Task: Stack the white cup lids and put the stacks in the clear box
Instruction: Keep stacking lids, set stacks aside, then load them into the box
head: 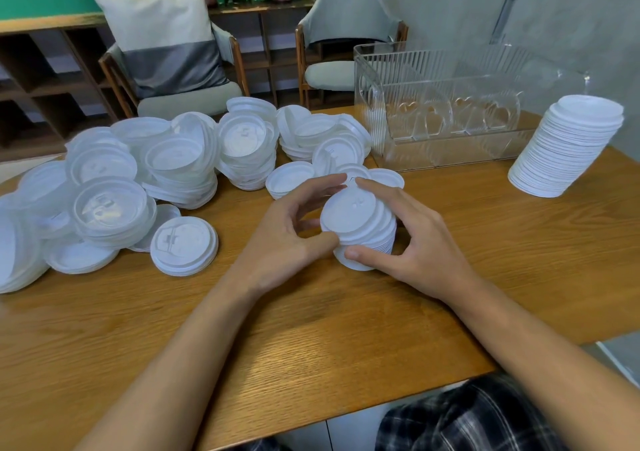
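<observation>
Both my left hand (280, 239) and right hand (412, 242) clasp a short stack (360, 225); one tall stack (568, 145) waits, the clear box (446, 145) seemingly empty, loose lids (145, 180) heaped.

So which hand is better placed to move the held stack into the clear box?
Probably the right hand: it grips the lid stack on the side nearer the clear box, which sits far right; the left hand would have to cross over.

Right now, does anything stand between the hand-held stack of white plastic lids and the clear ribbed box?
Only a few loose white lids lie flat on the wooden table between stack and box; above them, nothing visible.
</observation>
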A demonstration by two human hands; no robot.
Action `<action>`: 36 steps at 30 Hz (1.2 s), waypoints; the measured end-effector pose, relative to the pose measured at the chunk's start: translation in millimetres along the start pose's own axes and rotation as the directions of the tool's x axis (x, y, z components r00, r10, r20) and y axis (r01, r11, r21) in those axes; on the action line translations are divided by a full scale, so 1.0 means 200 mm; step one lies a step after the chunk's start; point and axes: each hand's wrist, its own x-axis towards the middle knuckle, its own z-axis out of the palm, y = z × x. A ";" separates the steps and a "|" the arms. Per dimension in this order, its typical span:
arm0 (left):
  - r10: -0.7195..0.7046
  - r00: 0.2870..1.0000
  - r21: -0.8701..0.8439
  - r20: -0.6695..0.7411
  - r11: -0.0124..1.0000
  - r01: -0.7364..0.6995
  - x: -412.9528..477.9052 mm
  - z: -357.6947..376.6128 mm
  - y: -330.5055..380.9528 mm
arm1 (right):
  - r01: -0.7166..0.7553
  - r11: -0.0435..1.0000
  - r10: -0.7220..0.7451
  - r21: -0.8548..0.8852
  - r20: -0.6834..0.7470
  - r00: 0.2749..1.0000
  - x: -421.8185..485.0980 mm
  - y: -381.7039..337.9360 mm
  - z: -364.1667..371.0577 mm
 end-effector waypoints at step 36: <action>0.110 0.966 0.259 -0.235 0.965 -0.047 0.01 0.13 -0.02 | 0.017 1.000 -0.017 -0.004 -0.033 0.999 0.01 0.04 0.02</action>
